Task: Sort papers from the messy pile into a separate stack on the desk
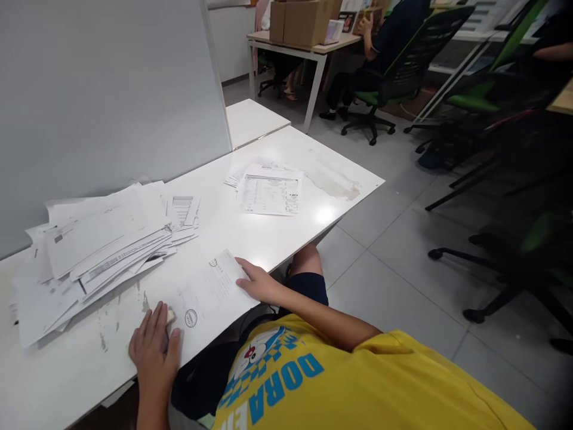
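A single printed sheet lies at the near edge of the white table, with a round stamp mark near its lower corner. My left hand rests on the sheet's left corner, and a small beige object sits pinched between thumb and forefinger, right beside the stamp mark. My right hand lies palm down on the sheet's right edge and holds it against the table.
A loose, untidy pile of papers fills the left of the table. A smaller stack lies further back. A grey partition stands behind. Office chairs, a desk with cardboard boxes and a seated person are beyond.
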Demonstrator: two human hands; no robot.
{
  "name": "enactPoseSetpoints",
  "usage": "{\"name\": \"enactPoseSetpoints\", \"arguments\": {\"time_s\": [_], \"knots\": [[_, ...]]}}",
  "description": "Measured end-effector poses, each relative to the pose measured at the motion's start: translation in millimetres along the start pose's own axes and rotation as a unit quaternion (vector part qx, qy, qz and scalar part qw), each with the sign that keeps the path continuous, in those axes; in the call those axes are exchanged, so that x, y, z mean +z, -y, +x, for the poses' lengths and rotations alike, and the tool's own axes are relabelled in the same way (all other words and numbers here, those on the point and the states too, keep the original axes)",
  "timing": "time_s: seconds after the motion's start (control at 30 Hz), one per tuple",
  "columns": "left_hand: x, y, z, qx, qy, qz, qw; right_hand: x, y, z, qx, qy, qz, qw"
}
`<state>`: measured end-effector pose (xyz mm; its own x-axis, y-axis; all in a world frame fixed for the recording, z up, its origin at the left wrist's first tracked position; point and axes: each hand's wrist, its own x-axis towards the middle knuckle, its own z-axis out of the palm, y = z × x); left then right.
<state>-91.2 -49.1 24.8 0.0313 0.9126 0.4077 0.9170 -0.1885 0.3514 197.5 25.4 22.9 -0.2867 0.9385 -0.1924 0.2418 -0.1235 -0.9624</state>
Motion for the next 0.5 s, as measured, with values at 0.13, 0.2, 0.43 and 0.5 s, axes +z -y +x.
{"name": "enactPoseSetpoints", "arguments": {"time_s": [0.13,0.2,0.43,0.5], "knots": [[1.1,0,1,0.007,0.004,0.01,1.0,2,0,1,-0.01,-0.003,0.009,1.0],[0.3,1,2,0.0,0.002,0.001,1.0,3,2,0,-0.011,-0.004,0.009,1.0],[3.7,7,9,-0.006,-0.026,-0.053,0.998,-29,24,6,-0.028,-0.031,-0.011,0.999],[9.3,7,11,0.004,-0.081,-0.059,0.995,-46,42,24,-0.038,-0.072,0.019,0.997]]}}
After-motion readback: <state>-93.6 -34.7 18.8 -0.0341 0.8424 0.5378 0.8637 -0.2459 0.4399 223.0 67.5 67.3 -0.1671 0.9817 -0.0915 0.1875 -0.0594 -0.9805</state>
